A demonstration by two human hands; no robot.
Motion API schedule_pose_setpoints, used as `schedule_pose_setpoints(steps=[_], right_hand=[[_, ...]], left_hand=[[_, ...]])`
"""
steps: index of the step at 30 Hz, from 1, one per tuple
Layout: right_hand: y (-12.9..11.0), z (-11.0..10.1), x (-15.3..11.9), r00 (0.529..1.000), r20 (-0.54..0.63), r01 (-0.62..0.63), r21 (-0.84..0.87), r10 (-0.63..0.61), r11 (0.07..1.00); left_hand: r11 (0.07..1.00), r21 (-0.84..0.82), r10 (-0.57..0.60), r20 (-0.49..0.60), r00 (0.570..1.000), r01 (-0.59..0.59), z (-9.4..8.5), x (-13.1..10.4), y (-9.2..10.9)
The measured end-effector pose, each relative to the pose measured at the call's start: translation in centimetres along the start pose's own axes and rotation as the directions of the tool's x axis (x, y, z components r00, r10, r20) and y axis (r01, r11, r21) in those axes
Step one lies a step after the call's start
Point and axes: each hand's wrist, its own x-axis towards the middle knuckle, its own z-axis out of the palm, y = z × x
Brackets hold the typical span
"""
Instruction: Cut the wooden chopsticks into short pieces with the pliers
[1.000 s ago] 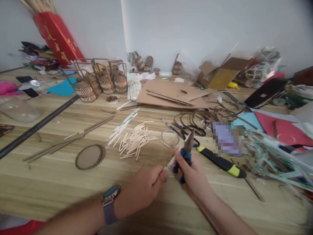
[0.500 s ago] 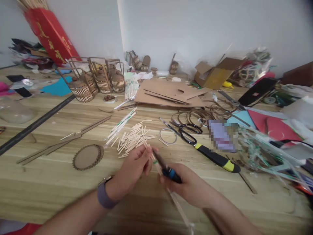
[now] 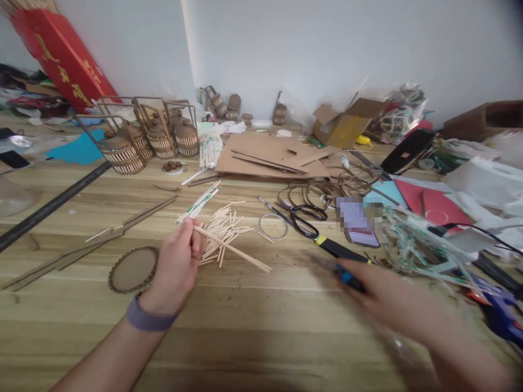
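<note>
My left hand (image 3: 180, 250) is closed round a pair of pale wooden chopsticks (image 3: 239, 252), their far ends pointing right over the table. Beneath them lies a pile of short cut wooden sticks (image 3: 220, 231). Behind the hand are several chopsticks in green-printed wrappers (image 3: 202, 201). My right hand (image 3: 371, 280), smeared by motion, grips a knife (image 3: 345, 275) with a black and blue handle, its dark blade pointing left. A blurred clear film (image 3: 400, 348) shows below the right hand. To the left of my left hand lies a round cardboard disc (image 3: 133, 269) with a ridged edge.
Scissors (image 3: 306, 220), a yellow-black handled tool (image 3: 339, 249), a metal ring (image 3: 273, 226) and a phone (image 3: 357, 220) lie right of centre. Small lidded baskets (image 3: 122, 155) stand at the back left, beside flat cardboard (image 3: 269, 155). Tangled strapping (image 3: 417, 239) lies at the right.
My hands have moved apart, the left one leftward with the chopsticks, the right one rightward with the knife. The chopsticks now show bare, without the green-printed wrapper. The view has shifted slightly.
</note>
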Motion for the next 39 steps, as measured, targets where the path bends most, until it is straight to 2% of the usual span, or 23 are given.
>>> schedule_pose_setpoints(steps=[1, 2, 4, 6, 8, 11, 13, 15, 16, 17, 18, 19, 20, 21, 24, 32, 36, 39], right_hand=[[1.9, -1.0, 0.3, 0.991, -0.092, -0.103, -0.062, 0.097, 0.993], [3.8, -2.2, 0.6, 0.958, -0.194, -0.241, -0.133, 0.213, 0.961], [7.3, -4.3, 1.2, 0.877, -0.347, -0.411, -0.183, 0.332, 0.893], [9.8, -6.0, 1.4, 0.799, -0.434, -0.528, -0.172, 0.417, 0.832], [10.8, -7.0, 1.4, 0.713, -0.560, -0.594, -0.159, 0.423, 0.789], [9.0, -6.8, 1.3, 0.571, -0.734, -0.586, -0.051, 0.368, 0.808], [6.0, -5.7, 1.5, 0.597, -0.720, -0.531, -0.024, 0.354, 0.847], [2.1, -3.8, 1.7, 0.749, -0.569, -0.417, -0.006, 0.339, 0.909], [0.0, -2.6, 1.7, 0.816, -0.500, -0.337, -0.005, 0.289, 0.942], [-2.1, -1.3, 1.7, 0.901, -0.382, -0.215, 0.021, 0.206, 0.976], [-4.0, 0.1, 1.6, 0.980, -0.194, -0.017, 0.122, 0.040, 0.992], [-5.8, 1.4, 1.5, 0.995, -0.009, 0.095, 0.197, -0.095, 0.976], [-7.4, 2.6, 1.3, 0.977, 0.119, 0.148, 0.229, -0.179, 0.962], [-8.6, 3.6, 1.2, 0.958, 0.192, 0.170, 0.223, -0.214, 0.960], [-10.5, 5.3, 1.1, 0.937, 0.247, 0.222, 0.132, -0.248, 0.966], [-9.7, 5.6, 2.1, 0.922, 0.235, 0.263, 0.209, -0.309, 0.942], [-8.8, 5.1, 2.8, 0.969, 0.134, 0.190, 0.142, -0.209, 0.971], [-7.7, 4.8, 3.6, 0.995, 0.005, 0.096, 0.106, -0.097, 0.990]], left_hand=[[1.000, -0.001, -0.013, 0.023, 1.000, 0.013, 0.1, -0.2, -0.2], [0.999, 0.003, -0.033, 0.049, 0.998, 0.033, 0.3, -0.4, -0.4], [0.997, 0.017, -0.079, 0.104, 0.991, 0.078, 0.6, -1.0, -0.9], [0.993, 0.031, -0.116, 0.145, 0.983, 0.112, 0.9, -1.5, -1.3], [0.990, 0.053, -0.141, 0.172, 0.975, 0.133, 1.0, -1.9, -1.5], [0.980, 0.125, -0.176, 0.195, 0.965, 0.154, 1.0, -2.1, -1.6], [0.971, 0.183, -0.194, 0.213, 0.958, 0.156, 1.2, -2.3, -1.6], [0.961, 0.235, -0.203, 0.232, 0.951, 0.148, 1.3, -2.4, -1.7], [0.956, 0.258, -0.206, 0.243, 0.948, 0.142, 1.3, -2.5, -1.8], [0.952, 0.275, -0.209, 0.251, 0.945, 0.138, 1.3, -2.6, -1.9], [0.948, 0.287, -0.212, 0.254, 0.944, 0.136, 1.3, -2.7, -1.9], [0.946, 0.293, -0.215, 0.257, 0.942, 0.136, 1.3, -2.7, -2.0], [0.946, 0.295, -0.215, 0.261, 0.941, 0.134, 1.2, -2.7, -2.1], [0.947, 0.293, -0.212, 0.268, 0.940, 0.130, 1.2, -2.8, -2.2], [0.954, 0.280, -0.193, 0.294, 0.936, 0.109, 1.1, -2.8, -2.4], [0.946, 0.314, -0.180, 0.296, 0.938, 0.083, 1.4, -2.5, -2.5], [0.937, 0.333, -0.217, 0.303, 0.928, 0.110, 1.3, -2.3, -2.9], [0.926, 0.374, -0.168, 0.268, 0.949, 0.059, 1.3, -2.5, -3.0]])
